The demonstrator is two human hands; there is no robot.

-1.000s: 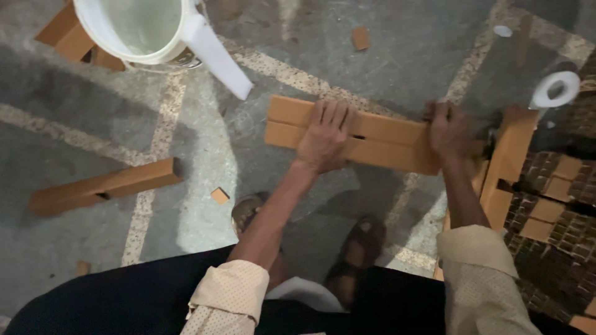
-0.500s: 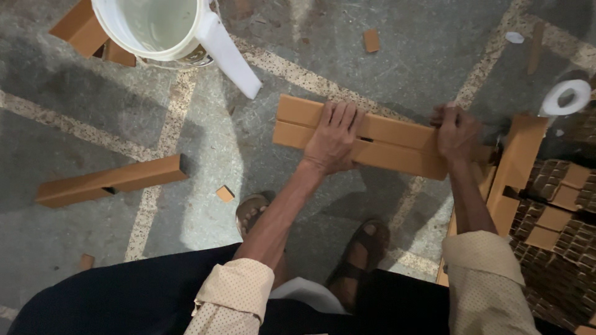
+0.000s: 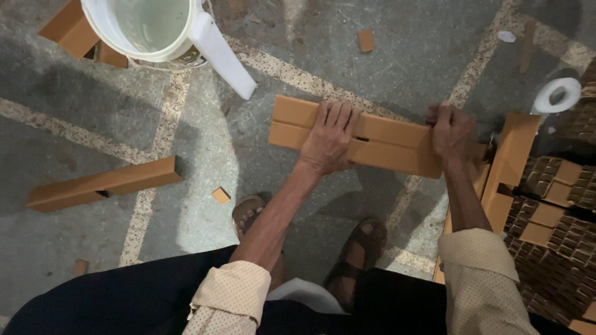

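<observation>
Little has moved since half a second ago: both my hands stay on the cardboard piece (image 3: 385,139), which lies in the same spot on the floor (image 3: 403,56), and my view has only drifted slightly. My left hand (image 3: 329,139) lies flat on top of it, near its left half, fingers (image 3: 338,115) stretched out side by side and pointing away from me, palm pressing down rather than gripping. My right hand (image 3: 452,131) is at the right end of the piece, fingers curled in over its top edge; it is blurred, so I cannot tell how tightly they close on it. The cardboard piece is long, orange-brown and folded into two bands with a seam running along its length, just ahead of my sandalled feet (image 3: 357,248).

Beyond it, up and to the left, stands a white bucket (image 3: 146,28) with a white strip (image 3: 220,53) leaning out from its rim. Another folded cardboard length (image 3: 102,185) lies well apart to the left. A white tape roll (image 3: 557,94) sits at the right, above stacked cardboard parts (image 3: 552,211).
</observation>
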